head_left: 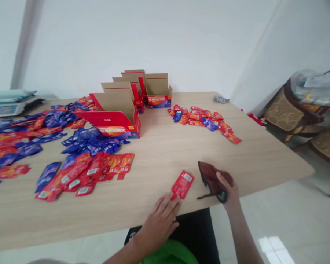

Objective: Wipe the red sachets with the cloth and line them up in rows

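My left hand (159,218) lies flat on the near edge of the wooden table (165,154), fingers stretched out, its fingertips touching a single red sachet (183,184). My right hand (227,189) is closed over a dark maroon pouch (210,176) with a black cord, just right of that sachet. A spread of red sachets (85,174) lies to the left, with blue sachets (92,143) behind them.
Open red cardboard boxes (118,121) stand at mid-table, more boxes (156,91) behind. A smaller scatter of red and blue sachets (205,121) lies at the right. A scale (11,104) sits far left. Wooden chairs (297,113) stand to the right.
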Available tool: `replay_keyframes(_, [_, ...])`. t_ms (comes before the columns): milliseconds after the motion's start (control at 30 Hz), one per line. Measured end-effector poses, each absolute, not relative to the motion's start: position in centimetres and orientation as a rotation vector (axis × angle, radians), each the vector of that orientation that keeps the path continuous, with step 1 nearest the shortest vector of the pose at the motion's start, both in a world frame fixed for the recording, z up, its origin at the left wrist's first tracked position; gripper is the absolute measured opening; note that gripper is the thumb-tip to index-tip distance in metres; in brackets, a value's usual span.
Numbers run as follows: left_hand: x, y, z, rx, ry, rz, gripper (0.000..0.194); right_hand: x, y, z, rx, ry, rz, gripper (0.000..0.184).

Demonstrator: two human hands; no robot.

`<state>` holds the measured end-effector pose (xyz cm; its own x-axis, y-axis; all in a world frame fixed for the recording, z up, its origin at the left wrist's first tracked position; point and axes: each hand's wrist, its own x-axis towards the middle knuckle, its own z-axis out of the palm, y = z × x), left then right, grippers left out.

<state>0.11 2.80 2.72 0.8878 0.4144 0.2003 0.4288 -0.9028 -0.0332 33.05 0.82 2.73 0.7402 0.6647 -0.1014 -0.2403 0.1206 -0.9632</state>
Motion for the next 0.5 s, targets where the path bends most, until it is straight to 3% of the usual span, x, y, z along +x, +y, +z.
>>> replay_keyframes(200, [-0.4,1.7,1.1,-2.947,-0.633,-0.361,0.051,30.3,2.4,6.2,-1.325,-0.584,0.372,0.042])
replay_keyframes(333, [-0.3,2.2,0.4,-3.008,-0.585,-0.443,0.045,26.0,3.0,6.7,-1.454,-1.272,0.212,0.032])
replay_keyframes(500, [0.0,2.3,-0.8,-3.036,-0.62,-0.586,0.039,23.5,4.4,3.6,-1.275,-2.084,0.117,0.019])
